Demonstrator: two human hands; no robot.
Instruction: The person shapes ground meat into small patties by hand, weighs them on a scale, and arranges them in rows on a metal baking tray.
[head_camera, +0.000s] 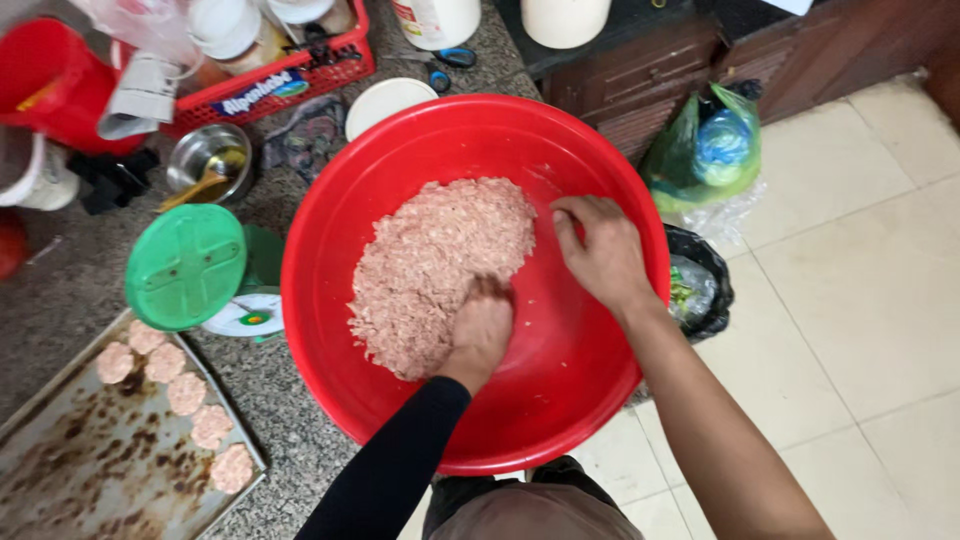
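A big red plastic basin (590, 390) sits on the speckled stone counter and holds a mound of pink minced meat (430, 260). My left hand (482, 330), in a black sleeve, digs its fingers into the near edge of the mince. My right hand (600, 250), bare-armed, rests inside the basin at the right side of the mound, fingers curled against the meat. To the left lies a stained metal baking tray (90, 470) with several round meat patties (190, 395) in a row.
A green-topped kitchen scale (190, 268) stands beside the basin. Behind it are a steel bowl with a spoon (208, 165), a red basket of containers (270, 85), scissors (445, 60) and a white lid (385, 103). Green and black bags (700, 160) lie on the tiled floor.
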